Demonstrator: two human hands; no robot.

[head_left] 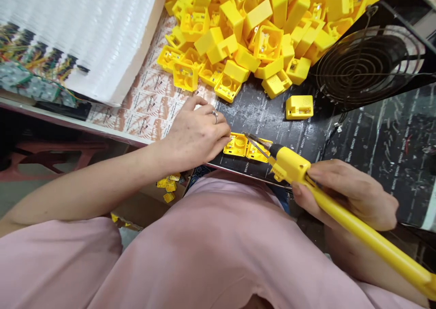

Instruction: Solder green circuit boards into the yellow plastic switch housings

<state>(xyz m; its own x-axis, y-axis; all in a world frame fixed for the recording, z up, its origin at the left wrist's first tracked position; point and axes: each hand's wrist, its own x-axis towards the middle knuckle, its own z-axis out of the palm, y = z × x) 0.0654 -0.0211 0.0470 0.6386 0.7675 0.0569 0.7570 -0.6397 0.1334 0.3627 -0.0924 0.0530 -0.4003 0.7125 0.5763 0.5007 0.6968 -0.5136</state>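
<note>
Two small yellow plastic housings lie side by side at the bench's near edge, open faces up: a left housing (237, 144) and a right housing (256, 152). My left hand (200, 129), with a ring on one finger, rests on the bench with its fingers curled and its thumb side gripping the left housing's edge. In my right hand (354, 193) is a yellow soldering iron (293, 163) with a thin feed tube beside its tip. That tip reaches over the two housings near where they meet; whether it touches is too small to tell. The iron partly covers the right housing.
A big heap of yellow housings (238, 23) covers the back of the bench. One loose housing (299, 107) sits nearer, beside a black fan (357, 73) with a wire guard. At left stands white foam packing (85, 27) with wired parts (34, 68). More yellow pieces (166, 186) lie below the edge.
</note>
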